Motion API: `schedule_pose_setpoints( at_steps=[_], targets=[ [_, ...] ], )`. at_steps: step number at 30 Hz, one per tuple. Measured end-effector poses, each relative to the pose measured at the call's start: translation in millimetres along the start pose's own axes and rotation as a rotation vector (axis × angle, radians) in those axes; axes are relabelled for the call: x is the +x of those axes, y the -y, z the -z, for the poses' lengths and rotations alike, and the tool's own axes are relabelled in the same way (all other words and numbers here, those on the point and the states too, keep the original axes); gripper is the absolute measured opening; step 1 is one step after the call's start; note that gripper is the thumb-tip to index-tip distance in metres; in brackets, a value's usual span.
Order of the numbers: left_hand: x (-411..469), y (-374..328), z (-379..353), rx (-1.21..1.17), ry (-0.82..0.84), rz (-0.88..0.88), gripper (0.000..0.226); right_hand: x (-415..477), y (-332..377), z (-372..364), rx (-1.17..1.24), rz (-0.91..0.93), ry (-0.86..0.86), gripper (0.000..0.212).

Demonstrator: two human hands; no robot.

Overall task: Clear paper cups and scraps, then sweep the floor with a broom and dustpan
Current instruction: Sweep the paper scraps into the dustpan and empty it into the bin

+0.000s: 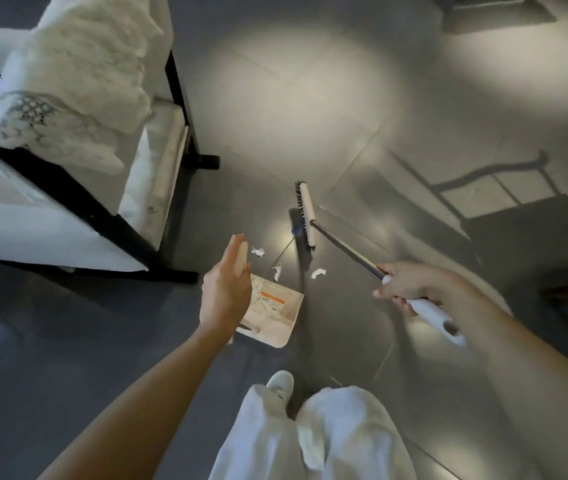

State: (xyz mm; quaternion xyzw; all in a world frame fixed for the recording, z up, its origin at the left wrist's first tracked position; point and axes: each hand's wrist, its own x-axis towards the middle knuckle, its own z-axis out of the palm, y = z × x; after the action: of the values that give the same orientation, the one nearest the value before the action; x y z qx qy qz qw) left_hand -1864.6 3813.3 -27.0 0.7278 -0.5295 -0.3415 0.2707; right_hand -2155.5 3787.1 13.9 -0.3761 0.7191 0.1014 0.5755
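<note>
Beside the dustpan (pixel 280 317), broom (pixel 306 216) in right hand (pixel 410 285), scraps (pixel 317 273) between.

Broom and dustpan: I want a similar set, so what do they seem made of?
Broom: shaft looks like polished metal, it glints; grip and head look like matte white plastic. Dustpan: probably smooth pale plastic, bearing an orange printed label.

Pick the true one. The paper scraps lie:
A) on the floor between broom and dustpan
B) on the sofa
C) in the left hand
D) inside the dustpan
A: the white scraps lie on the bare floor, just ahead of the dustpan and beside the broom.
</note>
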Motion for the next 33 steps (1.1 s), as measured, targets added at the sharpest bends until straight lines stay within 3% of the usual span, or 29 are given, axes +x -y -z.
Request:
schedule_pose_setpoints(
  at_steps=[9, 12, 17, 21, 33],
  targets=[
    [39.0, -47.2, -44.8, -0.067, -0.078, 0.125, 0.048, 94.9, 59.9, 98.9, -0.598, 0.078, -0.097, 0.025],
    [44.6, -54.6, -53.6, -0.007, -0.137, 0.139, 0.052, 112.5, 58.2, 103.2, -0.711, 0.12, -0.007, 0.03],
    [41.8, -67.9, -69.9, -0.022, -0.189, 0.187, 0.052, 112.9, 28.5, 99.5, -0.754, 0.13, 0.177, 0.035],
    [36.0, -77.0, -78.4, -0.021, -0.184, 0.177, 0.051, 88.9, -12.9, 99.4, -0.598, 0.071, 0.308, 0.074],
    [-64.2, -62.3, -97.2, -0.092, -0.224, 0.147, 0.045, 14.5, -93.5, 135.0, -0.406, 0.098, 0.17, 0.077]
  ],
)
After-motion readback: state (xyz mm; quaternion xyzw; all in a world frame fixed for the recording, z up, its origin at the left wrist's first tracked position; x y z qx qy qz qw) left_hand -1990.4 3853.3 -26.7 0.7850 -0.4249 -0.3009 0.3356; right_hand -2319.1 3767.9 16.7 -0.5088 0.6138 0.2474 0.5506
